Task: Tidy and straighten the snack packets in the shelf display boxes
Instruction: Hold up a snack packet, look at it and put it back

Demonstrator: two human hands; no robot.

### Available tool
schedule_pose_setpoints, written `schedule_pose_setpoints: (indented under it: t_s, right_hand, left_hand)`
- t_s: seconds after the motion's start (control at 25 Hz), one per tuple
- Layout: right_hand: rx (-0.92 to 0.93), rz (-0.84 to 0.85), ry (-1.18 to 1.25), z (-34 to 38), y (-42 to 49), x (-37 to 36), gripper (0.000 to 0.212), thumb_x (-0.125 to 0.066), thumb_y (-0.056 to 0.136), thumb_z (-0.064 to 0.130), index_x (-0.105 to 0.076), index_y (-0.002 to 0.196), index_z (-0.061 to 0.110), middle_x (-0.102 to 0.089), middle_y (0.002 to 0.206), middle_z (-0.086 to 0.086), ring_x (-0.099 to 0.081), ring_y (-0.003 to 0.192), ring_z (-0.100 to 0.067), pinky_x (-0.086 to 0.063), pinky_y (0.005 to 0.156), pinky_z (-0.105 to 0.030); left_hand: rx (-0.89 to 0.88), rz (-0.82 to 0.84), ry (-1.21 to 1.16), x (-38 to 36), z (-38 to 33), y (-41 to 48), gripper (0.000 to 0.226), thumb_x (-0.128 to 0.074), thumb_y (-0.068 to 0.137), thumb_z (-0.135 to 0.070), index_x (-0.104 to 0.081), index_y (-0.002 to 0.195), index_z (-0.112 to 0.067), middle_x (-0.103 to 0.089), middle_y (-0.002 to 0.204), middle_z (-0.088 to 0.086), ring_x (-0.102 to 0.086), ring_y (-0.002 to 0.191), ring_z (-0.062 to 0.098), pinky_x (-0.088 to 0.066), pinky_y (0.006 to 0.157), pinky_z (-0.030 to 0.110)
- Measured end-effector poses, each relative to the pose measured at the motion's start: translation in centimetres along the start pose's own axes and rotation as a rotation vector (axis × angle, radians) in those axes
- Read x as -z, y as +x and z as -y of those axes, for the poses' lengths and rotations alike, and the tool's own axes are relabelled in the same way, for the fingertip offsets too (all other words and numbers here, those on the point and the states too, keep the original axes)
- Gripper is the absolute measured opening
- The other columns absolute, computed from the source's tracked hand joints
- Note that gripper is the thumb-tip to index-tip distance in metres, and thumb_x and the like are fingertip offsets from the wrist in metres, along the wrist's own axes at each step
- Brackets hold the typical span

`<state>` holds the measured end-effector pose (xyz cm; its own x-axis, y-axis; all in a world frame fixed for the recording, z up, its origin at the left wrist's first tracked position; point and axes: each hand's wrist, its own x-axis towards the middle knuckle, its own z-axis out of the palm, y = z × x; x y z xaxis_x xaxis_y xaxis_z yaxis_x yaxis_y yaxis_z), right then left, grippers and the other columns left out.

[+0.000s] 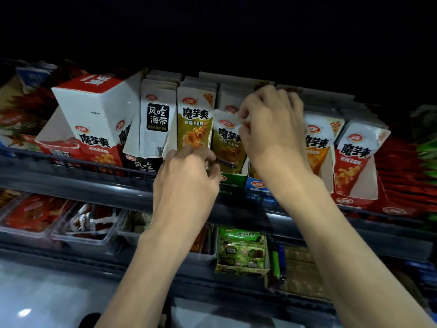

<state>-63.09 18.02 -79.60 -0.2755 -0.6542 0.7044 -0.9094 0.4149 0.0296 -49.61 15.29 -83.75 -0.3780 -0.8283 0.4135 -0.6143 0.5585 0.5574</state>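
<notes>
A row of open display boxes stands on the upper shelf, each packed with upright snack packets. My right hand [269,124] pinches the top right corner of a loose olive-brown packet [225,144] that leans in front of the green display box [230,183]. My left hand [186,176] has curled fingers at the lower left edge of the same packet, next to a taller olive packet [195,124]. The box behind my right hand is mostly hidden.
To the left stand a black-and-white seaweed packet box [155,124] and a red-and-white box [94,114] tipped at an angle. Orange [318,143] and red [354,157] packets stand on the right. A dark shelf rail [94,183] runs below, above clear bins [82,228] of snacks.
</notes>
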Motion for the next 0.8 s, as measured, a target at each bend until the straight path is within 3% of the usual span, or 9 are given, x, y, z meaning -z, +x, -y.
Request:
schedule_pose_setpoints:
  t_s: [0.16,0.24,0.4,0.52,0.64,0.72,0.8]
  right_hand:
    - [0.053,0.0,0.058,-0.6,-0.5,-0.4,0.022,-0.071,0.088,0.024,-0.075,0.105,0.011,-0.063,0.12,-0.006,-0.051,0.119,-0.029,-0.023,0.112,-0.041]
    - [0.084,-0.076,0.119,-1.0,-0.7,-0.5,0.021,-0.07,0.089,0.026,-0.076,0.102,0.011,-0.065,0.116,-0.005,-0.054,0.114,-0.028,-0.024,0.109,-0.038]
    - [0.022,-0.323,0.509,-1.4,-0.4,2.0,0.014,-0.063,0.094,0.021,-0.07,0.097,0.009,-0.063,0.103,-0.005,-0.056,0.097,-0.022,-0.039,0.088,-0.03]
    - [-0.052,-0.462,0.885,-1.9,0.2,4.8,0.007,-0.059,0.098,0.016,-0.06,0.093,0.011,-0.061,0.094,-0.002,-0.058,0.087,-0.015,-0.047,0.071,-0.031]
    - [-0.173,-0.327,1.19,-2.2,-0.2,5.9,0.008,-0.054,0.102,0.013,-0.06,0.097,0.012,-0.064,0.087,0.008,-0.058,0.076,-0.001,-0.045,0.063,-0.018]
    - [-0.307,-0.204,1.339,-2.5,-0.8,5.9,0.012,-0.052,0.102,0.013,-0.063,0.096,0.011,-0.068,0.085,0.007,-0.062,0.073,-0.002,-0.043,0.059,-0.014]
    - [-0.399,-0.131,1.379,-2.9,-1.1,5.8,0.015,-0.052,0.103,0.014,-0.064,0.095,0.01,-0.07,0.085,0.003,-0.066,0.077,-0.005,-0.046,0.059,-0.016]
  left_hand:
    - [0.012,-0.011,-0.043,0.0,-0.1,0.0,0.022,-0.063,0.091,-0.03,-0.065,0.111,-0.023,-0.065,0.113,-0.002,-0.058,0.101,0.022,-0.052,0.08,0.041]
    - [0.012,-0.013,-0.061,-0.1,0.0,0.1,0.026,-0.064,0.09,-0.029,-0.062,0.115,-0.022,-0.064,0.114,-0.001,-0.057,0.102,0.023,-0.051,0.082,0.042]
    - [0.01,-0.083,-0.229,0.1,0.0,0.3,0.038,-0.064,0.09,-0.032,-0.052,0.125,-0.02,-0.06,0.116,-0.003,-0.055,0.106,0.02,-0.048,0.085,0.039]
    - [0.0,-0.16,-0.398,0.7,-0.6,0.2,0.048,-0.061,0.092,-0.041,-0.046,0.135,-0.025,-0.055,0.124,-0.009,-0.051,0.112,0.012,-0.044,0.089,0.03]
    - [-0.073,-0.159,-0.596,1.2,-1.5,-0.4,0.037,-0.059,0.094,-0.04,-0.052,0.128,-0.027,-0.061,0.113,-0.011,-0.057,0.102,0.006,-0.049,0.081,0.026]
    - [-0.13,-0.086,-0.737,1.4,-2.0,-0.7,0.015,-0.058,0.096,-0.033,-0.062,0.107,-0.024,-0.067,0.094,-0.008,-0.064,0.087,0.009,-0.055,0.069,0.032]
    - [-0.213,-0.02,-0.76,1.2,-2.4,-1.0,0.016,-0.057,0.097,-0.029,-0.064,0.087,-0.019,-0.066,0.078,0.003,-0.063,0.07,0.021,-0.051,0.056,0.042]
